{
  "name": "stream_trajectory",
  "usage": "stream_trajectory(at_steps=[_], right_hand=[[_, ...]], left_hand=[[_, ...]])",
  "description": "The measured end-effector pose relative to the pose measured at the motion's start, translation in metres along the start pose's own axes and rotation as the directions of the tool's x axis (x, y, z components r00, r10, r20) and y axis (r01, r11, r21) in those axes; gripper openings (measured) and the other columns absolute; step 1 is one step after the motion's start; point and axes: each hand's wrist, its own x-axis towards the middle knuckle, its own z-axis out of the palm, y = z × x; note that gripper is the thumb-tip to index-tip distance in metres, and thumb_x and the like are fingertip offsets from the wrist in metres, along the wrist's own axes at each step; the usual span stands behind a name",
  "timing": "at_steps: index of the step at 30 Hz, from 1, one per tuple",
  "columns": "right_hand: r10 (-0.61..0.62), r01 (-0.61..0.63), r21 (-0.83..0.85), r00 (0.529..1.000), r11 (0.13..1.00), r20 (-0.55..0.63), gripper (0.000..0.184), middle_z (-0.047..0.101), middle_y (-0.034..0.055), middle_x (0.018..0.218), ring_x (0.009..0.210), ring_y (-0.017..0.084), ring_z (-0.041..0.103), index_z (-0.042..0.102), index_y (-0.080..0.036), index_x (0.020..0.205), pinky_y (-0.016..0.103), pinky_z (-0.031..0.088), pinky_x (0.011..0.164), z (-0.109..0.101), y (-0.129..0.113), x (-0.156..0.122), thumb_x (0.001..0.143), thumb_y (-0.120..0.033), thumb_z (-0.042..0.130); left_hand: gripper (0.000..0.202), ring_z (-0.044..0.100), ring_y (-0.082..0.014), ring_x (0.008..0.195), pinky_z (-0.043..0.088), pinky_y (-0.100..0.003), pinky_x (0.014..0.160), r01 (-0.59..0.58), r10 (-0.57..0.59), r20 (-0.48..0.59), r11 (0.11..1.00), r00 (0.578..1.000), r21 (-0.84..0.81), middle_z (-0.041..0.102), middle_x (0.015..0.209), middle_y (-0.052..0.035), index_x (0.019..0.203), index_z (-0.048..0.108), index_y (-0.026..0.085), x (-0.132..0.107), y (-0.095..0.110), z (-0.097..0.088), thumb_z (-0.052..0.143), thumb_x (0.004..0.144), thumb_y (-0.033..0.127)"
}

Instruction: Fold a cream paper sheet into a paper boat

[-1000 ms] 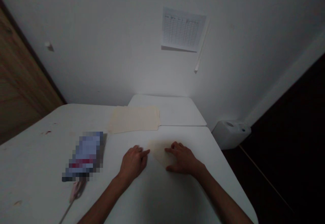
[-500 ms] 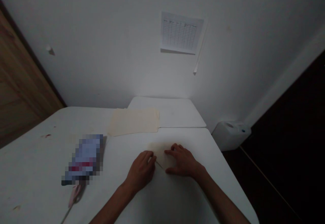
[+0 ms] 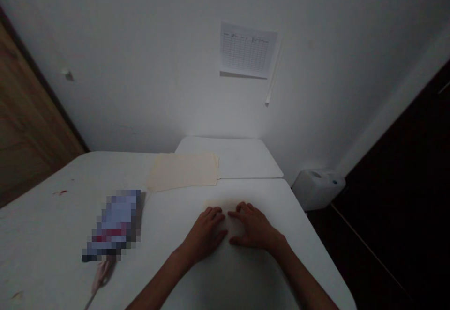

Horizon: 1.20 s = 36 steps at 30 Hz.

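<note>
A cream sheet of paper [image 3: 227, 204] lies on the white table under my two hands; only its far edge shows clearly, and the rest is dim or covered. My left hand [image 3: 207, 231] rests on it from the left, fingers bent and apart, thumb pointing right. Opposite, my right hand [image 3: 253, 226] has its fingers spread, with thumb and forefinger reaching toward the left hand. A narrow gap separates the two hands. Neither one grips anything I can see.
Beyond my hands a stack of cream sheets [image 3: 184, 172] lies across the joint of two white tables [image 3: 246, 158]. At left is a blurred-out bluish item [image 3: 116, 221] with a pinkish cord [image 3: 101, 272]. A white plastic canister [image 3: 316, 190] stands off the right edge. A printed chart [image 3: 248, 50] hangs on the wall.
My left hand has opened from a pinch on the sheet's edge, and its fingers now spread on the sheet. The right hand has barely moved. The view has tilted up slightly.
</note>
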Motion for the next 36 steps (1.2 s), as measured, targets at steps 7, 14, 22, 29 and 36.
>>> stream_trajectory(at_steps=[7, 14, 22, 29, 36], right_hand=[[0.051, -0.043, 0.092, 0.995, 0.995, -0.085, 0.07, 0.049, 0.008, 0.126, 0.115, 0.028, 0.047, 0.053, -0.027, 0.13, 0.042, 0.036, 0.102, -0.002, 0.02, -0.016, 0.067, -0.045, 0.076], [0.223, -0.067, 0.472, 0.933, 0.879, -0.283, 0.057, 0.043, 0.0089, 0.133, 0.093, 0.018, 0.059, 0.044, -0.027, 0.133, 0.034, 0.052, 0.079, 0.008, 0.035, -0.018, 0.08, -0.029, 0.063], [0.318, -0.023, 0.675, 0.894, 0.737, -0.317, 0.054, 0.048, 0.0104, 0.133, 0.069, 0.012, 0.061, 0.039, -0.025, 0.132, 0.029, 0.054, 0.063, 0.017, 0.04, -0.01, 0.08, -0.022, 0.053], [0.103, 0.084, 0.585, 0.954, 0.807, -0.28, 0.036, 0.066, 0.0065, 0.105, 0.097, 0.019, 0.062, 0.065, -0.021, 0.104, 0.034, 0.053, 0.08, 0.014, 0.039, -0.029, 0.076, -0.01, 0.046], [-0.024, 0.145, 0.401, 0.957, 0.905, -0.29, 0.034, 0.069, 0.0038, 0.099, 0.094, 0.019, 0.062, 0.07, -0.024, 0.096, 0.037, 0.049, 0.086, 0.01, 0.046, -0.033, 0.072, -0.005, 0.055]], left_hand=[[0.046, 0.048, -0.03, 0.112, 0.045, -0.047, 0.094, 0.005, -0.005, 0.024, 1.0, 1.0, -0.005, 0.052, 0.123, -0.0109, 0.112, 0.057, 0.022, 0.001, 0.0, 0.001, 0.072, 0.072, 0.039], [0.053, 0.043, -0.0339, 0.118, 0.041, -0.051, 0.097, 0.011, -0.014, 0.034, 0.997, 0.999, 0.078, 0.048, 0.132, -0.0117, 0.12, 0.053, 0.023, -0.001, 0.004, 0.003, 0.069, 0.073, 0.042], [0.045, 0.045, -0.0329, 0.116, 0.04, -0.051, 0.095, 0.005, -0.009, 0.032, 0.994, 0.999, 0.11, 0.05, 0.136, -0.0108, 0.118, 0.053, 0.022, -0.001, 0.007, -0.003, 0.064, 0.078, 0.041], [0.035, 0.046, -0.032, 0.114, 0.04, -0.049, 0.09, -0.019, 0.004, 0.091, 0.986, 0.996, 0.165, 0.049, 0.138, -0.0083, 0.116, 0.055, 0.023, 0.001, 0.005, -0.009, 0.056, 0.083, 0.036], [0.046, 0.046, -0.0321, 0.115, 0.035, -0.05, 0.097, -0.062, 0.035, 0.145, 0.981, 0.989, 0.185, 0.047, 0.139, -0.0097, 0.124, 0.052, 0.021, 0.006, 0.003, -0.015, 0.058, 0.081, 0.037]])
